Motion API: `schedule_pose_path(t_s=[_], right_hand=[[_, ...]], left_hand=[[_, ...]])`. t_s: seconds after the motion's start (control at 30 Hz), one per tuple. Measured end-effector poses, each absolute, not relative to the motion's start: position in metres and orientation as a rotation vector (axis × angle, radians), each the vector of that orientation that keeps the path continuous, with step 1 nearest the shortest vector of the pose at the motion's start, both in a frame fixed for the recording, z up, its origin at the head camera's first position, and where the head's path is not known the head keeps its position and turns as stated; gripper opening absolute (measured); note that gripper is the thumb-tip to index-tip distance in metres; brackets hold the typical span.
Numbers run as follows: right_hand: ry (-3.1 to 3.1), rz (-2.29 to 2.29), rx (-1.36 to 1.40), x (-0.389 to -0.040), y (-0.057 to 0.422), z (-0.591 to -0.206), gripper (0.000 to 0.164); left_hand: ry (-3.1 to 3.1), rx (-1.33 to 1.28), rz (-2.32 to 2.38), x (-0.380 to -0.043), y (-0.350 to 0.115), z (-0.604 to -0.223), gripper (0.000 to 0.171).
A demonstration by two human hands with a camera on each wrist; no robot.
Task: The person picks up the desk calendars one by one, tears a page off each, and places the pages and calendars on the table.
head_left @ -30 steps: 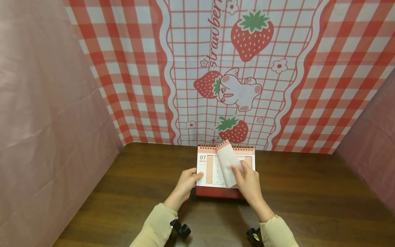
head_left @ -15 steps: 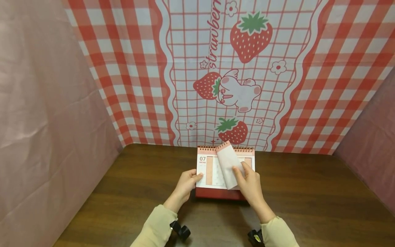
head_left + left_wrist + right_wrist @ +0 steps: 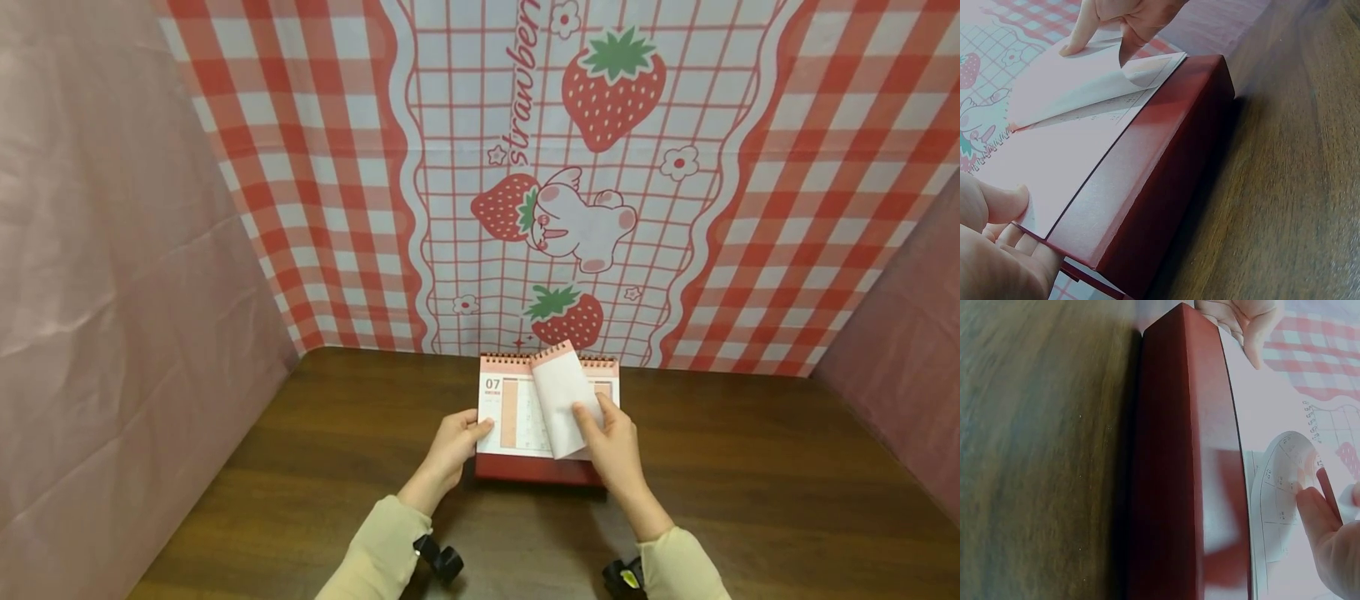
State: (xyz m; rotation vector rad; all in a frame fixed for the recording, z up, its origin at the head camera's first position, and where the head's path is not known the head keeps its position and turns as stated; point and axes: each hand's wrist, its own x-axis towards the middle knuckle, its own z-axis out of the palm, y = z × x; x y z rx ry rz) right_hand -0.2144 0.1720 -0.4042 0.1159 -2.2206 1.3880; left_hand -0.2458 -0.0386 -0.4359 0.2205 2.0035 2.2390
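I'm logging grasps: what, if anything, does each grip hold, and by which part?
The left grip holds the calendar by its left edge; the right grip pinches a lifted page by its right side, as seen from the head.

Table [image 3: 300,475]: dark brown wood, visible grain, back left corner rounded. Cloth [image 3: 330,167] upright behind: red-white gingham both sides, white centre panel [image 3: 465,108] with red grid, white wavy border [image 3: 400,79]. Prints: three red strawberries [image 3: 615,100], green leaves; white cartoon animal [image 3: 588,225] lying sideways, head against middle strawberry; outlined flowers [image 3: 678,162], small stars [image 3: 496,155]. Lettering [image 3: 522,92] runs vertically, cut off at top, reads "strawber…". Left sheet [image 3: 135,292]: pale pink, creased. Right sheet [image 3: 892,358]: pink, darker. Cloth washed out in both wrist views, table grain readable.
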Motion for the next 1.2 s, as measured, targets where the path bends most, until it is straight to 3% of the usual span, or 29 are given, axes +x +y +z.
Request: schedule_pose_path(t_s=[0.8, 0.97, 1.2], right_hand=[[-2.031, 1.84, 0.189, -0.214, 0.17, -0.407, 0.023], [-2.056, 1.688, 0.2, -0.215, 0.169, -0.411, 0.018], [-2.137, 1.128, 0.145, -0.212, 0.167, -0.412, 0.011]], left_hand=[[2.004, 0.205, 2.246, -0.244, -0.036, -0.434, 0.028], [2.009, 0.198, 2.251, -0.244, -0.035, -0.433, 0.028], [2.028, 0.194, 2.264, -0.244, -0.034, -0.435, 0.027]])
